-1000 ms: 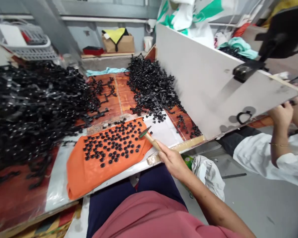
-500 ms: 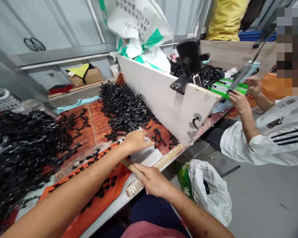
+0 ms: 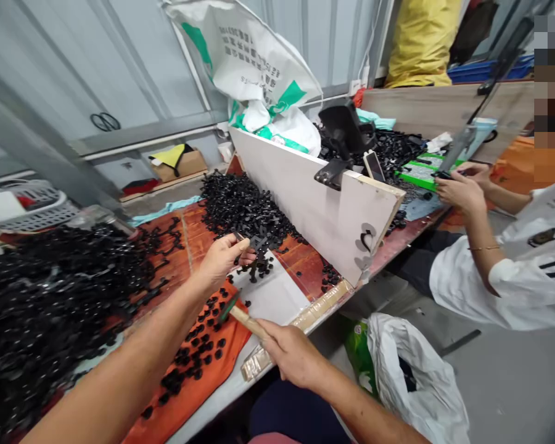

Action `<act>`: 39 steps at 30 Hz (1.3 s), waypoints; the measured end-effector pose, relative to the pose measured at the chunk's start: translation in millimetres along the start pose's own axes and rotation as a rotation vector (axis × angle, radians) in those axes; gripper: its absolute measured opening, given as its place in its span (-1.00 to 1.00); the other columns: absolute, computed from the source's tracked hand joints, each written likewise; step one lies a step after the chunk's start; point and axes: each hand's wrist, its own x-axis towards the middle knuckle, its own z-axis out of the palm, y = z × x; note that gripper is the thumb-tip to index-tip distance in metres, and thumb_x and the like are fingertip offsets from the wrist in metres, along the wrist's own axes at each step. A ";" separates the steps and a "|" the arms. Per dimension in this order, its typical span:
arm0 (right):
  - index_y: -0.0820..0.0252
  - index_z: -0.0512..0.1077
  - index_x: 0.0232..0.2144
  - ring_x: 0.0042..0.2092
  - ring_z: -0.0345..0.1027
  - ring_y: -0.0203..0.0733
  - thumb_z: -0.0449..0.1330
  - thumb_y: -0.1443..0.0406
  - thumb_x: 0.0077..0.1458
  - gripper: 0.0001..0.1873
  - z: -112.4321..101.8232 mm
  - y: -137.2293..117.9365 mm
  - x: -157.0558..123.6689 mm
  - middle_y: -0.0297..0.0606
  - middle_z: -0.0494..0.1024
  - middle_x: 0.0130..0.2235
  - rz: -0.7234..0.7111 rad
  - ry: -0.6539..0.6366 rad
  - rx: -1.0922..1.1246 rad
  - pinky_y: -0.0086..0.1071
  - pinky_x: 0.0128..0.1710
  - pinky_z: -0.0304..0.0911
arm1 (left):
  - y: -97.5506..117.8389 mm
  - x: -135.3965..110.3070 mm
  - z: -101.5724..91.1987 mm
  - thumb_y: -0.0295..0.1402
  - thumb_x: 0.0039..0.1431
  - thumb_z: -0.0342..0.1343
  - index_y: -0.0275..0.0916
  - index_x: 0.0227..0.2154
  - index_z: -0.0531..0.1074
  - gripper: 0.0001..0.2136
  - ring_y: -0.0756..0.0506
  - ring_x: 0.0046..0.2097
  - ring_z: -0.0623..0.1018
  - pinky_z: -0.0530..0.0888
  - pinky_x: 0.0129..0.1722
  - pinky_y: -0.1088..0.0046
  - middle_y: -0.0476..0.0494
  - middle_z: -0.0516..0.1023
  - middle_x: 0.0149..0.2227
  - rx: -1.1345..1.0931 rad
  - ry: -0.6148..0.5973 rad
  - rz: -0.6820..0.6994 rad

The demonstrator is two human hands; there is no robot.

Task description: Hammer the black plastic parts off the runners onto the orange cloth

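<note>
Left hand [image 3: 222,259] pinches black parts [image 3: 255,266] while right hand [image 3: 290,353] grips a wooden-handled tool [image 3: 248,322]

The left hand is at the near edge of the smaller black pile [image 3: 245,200]. Its thumb and fingers are pressed together on a few black parts, and some of these hang below the fingertips, above the white sheet [image 3: 272,299]. How many pieces are in this pinch, I cannot tell.

The right hand closes around the end of the wooden handle, near the taped edge strip [image 3: 324,302]. The tool is tilted, and its dark green head is over the corner of the orange cloth [image 3: 201,394]. Whether the head touches the cloth, I cannot tell.

On this cloth lie many small black pieces [image 3: 208,345], spread one beside another; the left forearm hides a part of them. A larger black heap [image 3: 41,308] covers the left side of the table [image 3: 192,243]. To the right of the smaller pile, a white partition board [image 3: 300,197] stands upright. Beyond it, a co-worker in a white shirt [image 3: 472,277] has both hands near a green tray [image 3: 419,180]. On the floor is a white bag [image 3: 425,376], with its mouth open.
</note>
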 end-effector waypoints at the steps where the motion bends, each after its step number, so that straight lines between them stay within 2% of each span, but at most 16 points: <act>1: -0.03 0.51 0.06 -0.49 0.28 -0.28 0.00 0.25 0.35 -0.64 2.0 2.7 -0.2 -0.46 0.37 -0.52 0.001 0.009 -0.010 -0.47 -0.42 0.11 | 6.3 -10.5 -11.6 -0.02 -0.03 0.38 -0.24 -0.34 0.37 -0.57 -0.04 -0.39 0.61 0.55 -0.32 0.43 -0.12 0.64 -0.39 -0.067 0.004 -0.012; 4: 0.09 0.52 -0.13 -0.45 0.24 -0.29 0.04 0.30 0.29 -0.74 8.3 11.7 0.9 -0.46 0.32 -0.52 0.002 0.042 -0.033 -0.47 -0.42 0.07 | 13.3 -32.8 -33.2 -0.05 0.01 0.41 -0.24 -0.32 0.37 -0.58 -0.02 -0.39 0.63 0.58 -0.30 0.45 -0.13 0.65 -0.36 -0.144 0.032 -0.002; 7: 0.14 0.43 -0.29 -0.41 0.20 -0.31 0.10 0.32 0.21 -0.90 13.9 20.9 4.9 -0.47 0.30 -0.48 0.002 0.081 -0.035 -0.47 -0.38 0.04 | 6.0 -30.7 -34.9 -0.08 0.22 0.24 -0.23 -0.29 0.33 -0.67 -0.03 -0.38 0.64 0.61 -0.28 0.42 -0.11 0.62 -0.37 -0.072 0.122 0.040; 9: 0.14 0.37 -0.33 -0.39 0.18 -0.31 0.10 0.32 0.20 -0.94 17.3 25.9 8.1 -0.48 0.30 -0.47 0.004 0.093 -0.027 -0.47 -0.38 0.02 | -0.7 -19.6 -30.2 -0.13 0.36 0.06 -0.22 -0.27 0.31 -0.76 -0.05 -0.36 0.65 0.61 -0.29 0.41 -0.11 0.60 -0.39 0.104 0.203 0.083; 11: 0.12 0.33 -0.35 -0.40 0.17 -0.31 0.08 0.32 0.20 -0.93 20.3 29.3 10.7 -0.48 0.29 -0.47 0.006 0.105 -0.023 -0.46 -0.39 0.01 | -5.5 -7.7 -26.8 -0.21 0.38 0.00 -0.21 -0.28 0.34 -0.81 -0.08 -0.29 0.66 0.58 -0.27 0.42 -0.12 0.59 -0.35 0.239 0.250 0.141; 15: 0.11 0.30 -0.36 -0.43 0.16 -0.32 0.07 0.31 0.22 -0.91 24.1 30.7 13.3 -0.49 0.26 -0.49 0.038 0.140 -0.003 -0.46 -0.41 0.00 | -7.1 11.5 -32.6 -0.36 0.20 0.19 -0.17 -0.39 0.42 -0.92 -0.17 -0.10 0.63 0.49 -0.13 0.42 -0.14 0.59 -0.29 0.702 0.220 0.330; 17: 0.11 0.29 -0.36 -0.47 0.15 -0.34 0.07 0.30 0.22 -0.91 24.3 29.8 13.2 -0.51 0.25 -0.51 0.059 0.127 0.033 -0.47 -0.44 0.01 | -3.8 22.5 -39.0 -0.35 0.19 0.20 -0.17 -0.40 0.43 -0.92 -0.21 -0.10 0.62 0.46 -0.12 0.37 -0.17 0.59 -0.31 0.827 0.244 0.354; 21: 0.10 0.31 -0.30 -0.59 0.11 -0.38 0.08 0.21 0.27 -0.89 23.3 29.3 10.6 -0.55 0.22 -0.54 0.112 0.066 0.127 -0.47 -0.55 -0.04 | 6.3 49.2 -46.8 -0.32 0.33 0.04 -0.20 -0.21 0.45 -0.88 -0.18 -0.26 0.62 0.42 -0.27 0.41 -0.18 0.58 -0.38 0.688 0.373 0.285; 24: 0.09 0.32 -0.26 -0.63 0.10 -0.38 0.09 0.14 0.30 -0.84 23.1 31.5 8.4 -0.56 0.23 -0.55 0.127 0.057 0.151 -0.47 -0.59 -0.07 | 8.9 64.1 -44.6 -0.30 0.39 -0.05 -0.21 -0.08 0.43 -0.80 -0.06 -0.47 0.55 0.38 -0.40 0.50 -0.05 0.55 -0.47 0.551 0.355 0.258; 26: 0.09 0.32 -0.28 -0.61 0.12 -0.39 0.10 0.14 0.30 -0.82 23.2 32.7 7.6 -0.55 0.25 -0.54 0.114 0.061 0.150 -0.48 -0.57 -0.05 | 8.1 67.5 -40.7 -0.28 0.39 -0.05 -0.20 -0.16 0.44 -0.81 -0.04 -0.50 0.52 0.36 -0.42 0.52 -0.02 0.53 -0.50 0.532 0.320 0.272; 28: 0.09 0.33 -0.31 -0.58 0.13 -0.39 0.12 0.14 0.29 -0.82 23.1 33.0 7.1 -0.54 0.26 -0.54 0.095 0.073 0.148 -0.49 -0.54 -0.03 | 8.5 66.6 -37.2 -0.30 0.27 0.12 -0.17 -0.33 0.44 -0.91 -0.07 -0.43 0.56 0.36 -0.39 0.52 -0.03 0.54 -0.50 0.542 0.286 0.308; 31: 0.10 0.34 -0.33 -0.54 0.13 -0.37 0.13 0.17 0.27 -0.83 23.3 33.0 5.9 -0.52 0.27 -0.53 0.066 0.101 0.145 -0.48 -0.51 -0.03 | 16.1 61.1 -35.0 -0.30 0.18 0.22 -0.15 -0.40 0.42 -0.90 -0.11 -0.30 0.60 0.37 -0.33 0.49 -0.05 0.55 -0.45 0.554 0.290 0.369; 33: 0.10 0.32 -0.35 -0.53 0.13 -0.37 0.14 0.18 0.26 -0.83 24.2 34.6 4.7 -0.52 0.29 -0.52 0.054 0.117 0.146 -0.48 -0.50 -0.02 | 23.7 54.1 -35.3 -0.24 0.27 0.12 -0.15 -0.30 0.43 -0.88 -0.09 -0.37 0.58 0.39 -0.36 0.48 -0.03 0.53 -0.45 0.391 0.316 0.362; 34: 0.10 0.30 -0.37 -0.53 0.13 -0.37 0.14 0.18 0.27 -0.82 24.9 36.3 4.0 -0.52 0.29 -0.52 0.050 0.124 0.149 -0.48 -0.50 -0.02 | 26.5 48.5 -35.9 -0.21 0.29 0.09 -0.17 -0.24 0.43 -0.85 -0.07 -0.41 0.57 0.42 -0.36 0.47 -0.02 0.53 -0.44 0.249 0.291 0.337; 37: 0.09 0.21 -0.41 -0.56 0.13 -0.39 0.11 0.18 0.29 -0.76 27.6 44.1 2.6 -0.53 0.28 -0.53 0.043 0.132 0.166 -0.48 -0.53 -0.02 | 26.0 20.1 -39.5 -0.12 0.22 0.17 -0.23 -0.11 0.39 -0.69 -0.06 -0.39 0.62 0.53 -0.28 0.40 -0.08 0.59 -0.36 -0.157 0.071 0.223; 39: 0.08 0.18 -0.41 -0.60 0.12 -0.41 0.07 0.15 0.32 -0.73 28.6 49.7 2.6 -0.54 0.27 -0.53 0.039 0.126 0.193 -0.49 -0.57 -0.03 | 19.4 -8.2 -44.9 -0.04 0.16 0.22 -0.24 -0.11 0.40 -0.60 -0.10 -0.33 0.65 0.55 -0.24 0.37 -0.15 0.63 -0.31 -0.203 -0.035 0.163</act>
